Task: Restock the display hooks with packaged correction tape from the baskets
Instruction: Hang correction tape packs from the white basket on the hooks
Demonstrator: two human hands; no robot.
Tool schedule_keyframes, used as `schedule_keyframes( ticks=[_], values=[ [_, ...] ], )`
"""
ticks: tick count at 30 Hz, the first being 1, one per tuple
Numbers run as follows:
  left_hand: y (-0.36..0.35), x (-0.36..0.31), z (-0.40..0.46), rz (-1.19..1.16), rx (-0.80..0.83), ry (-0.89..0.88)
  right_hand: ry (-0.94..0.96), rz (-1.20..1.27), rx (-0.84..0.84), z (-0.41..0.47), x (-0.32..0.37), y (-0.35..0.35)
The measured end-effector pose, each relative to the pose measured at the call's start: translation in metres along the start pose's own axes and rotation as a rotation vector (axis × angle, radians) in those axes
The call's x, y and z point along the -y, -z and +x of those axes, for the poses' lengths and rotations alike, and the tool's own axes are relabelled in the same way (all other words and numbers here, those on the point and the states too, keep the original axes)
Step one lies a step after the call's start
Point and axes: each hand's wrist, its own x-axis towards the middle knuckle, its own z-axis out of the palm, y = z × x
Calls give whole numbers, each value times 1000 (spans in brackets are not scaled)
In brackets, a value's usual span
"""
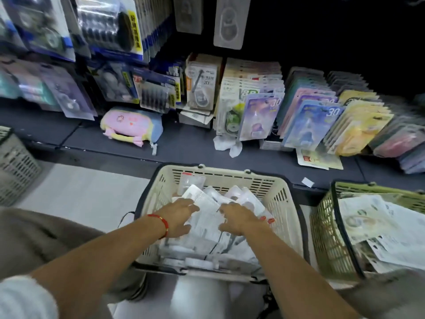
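A cream plastic basket (282, 194) stands on the floor before me, filled with several clear-and-white correction tape packs (207, 245). Both hands are inside it. My left hand (178, 218), with a red bracelet at the wrist, lies on the pile, its fingers curled onto the left edge of a tilted white pack (204, 201). My right hand (241, 218) lies palm down opposite, its fingers at the same pack's right side. Whether either hand truly grips it is blurred. Two pale correction tape packs (230, 21) hang on hooks against the dark back wall.
A green basket (326, 238) of paper-backed packs sits at the right, a grey basket (16, 166) at the left. The low dark shelf (103, 139) carries rows of coloured packs (310, 120), a pastel pouch (132, 125) and crumpled wrapping. Blister packs hang at upper left.
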Motion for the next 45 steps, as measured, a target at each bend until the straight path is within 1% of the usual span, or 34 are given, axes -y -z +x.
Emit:
schedule_keyframes(
  ticks=[2,4,7,9,11,13,14,16,18,19,20,21,23,25,26,27,28,30,32,33,35,37,39,42,44,45],
  values=[
    [-19,-8,1,-145,-60,39,-23,54,-24,-2,-5,-18],
    [-32,-12,1,-254,-68,67,-61,214,-74,-4,-12,-23],
    [-42,-13,-1,-290,-47,53,-102,449,-65,-8,-18,-20],
    [-40,-13,-3,-302,-88,33,-75,559,-44,-10,-19,-16],
    [-36,-12,-4,-275,-199,17,-82,730,-83,-12,-16,-10],
    [-31,-13,-5,-225,-283,-4,-126,1005,-131,-14,-9,1],
    [-28,-14,-5,-194,-313,-26,-120,1137,-145,-14,-5,7],
    [-23,-16,-6,-161,-408,-80,-67,1314,-130,-15,0,18],
    [-18,-14,-6,-228,-571,-99,-21,1443,-84,-18,1,25],
    [-16,-12,-6,-293,-628,-73,-16,1489,-73,-18,0,26],
    [-14,-9,-6,-377,-646,-32,-23,1492,-77,-18,-1,24],
    [-12,-7,-6,-459,-636,22,-33,1418,-92,-17,-4,21],
    [-11,-1,-6,-560,-599,126,-18,1083,-92,-17,-11,7],
    [-13,6,-6,-633,-571,179,48,766,53,-19,-16,-13],
    [-14,8,-7,-663,-561,184,76,669,133,-19,-17,-24],
    [-16,11,-7,-672,-553,186,98,617,175,-20,-17,-34],
    [-18,12,-8,-669,-550,188,106,601,177,-21,-15,-40],
    [-20,13,-10,-661,-552,186,76,643,106,-22,-13,-41],
    [-21,10,-12,-647,-556,140,26,689,-25,-21,-13,-31],
    [-22,8,-13,-626,-543,108,9,744,-87,-21,-13,-24],
    [-22,1,-13,-575,-497,61,-4,954,-161,-23,-12,-8],
    [-23,-6,-13,-552,-456,25,-10,1194,-169,-26,-8,5],
    [-25,-11,-13,-567,-447,-18,-47,1390,-157,-28,-4,12],
    [-23,-13,-13,-685,-406,-26,-145,1575,-117,-26,-3,17],
    [-21,-14,-17,-779,-373,-66,-182,1677,-90,-24,-4,16],
    [-21,-14,-18,-790,-366,-82,-187,1713,-71,-23,-4,15]
  ],
)
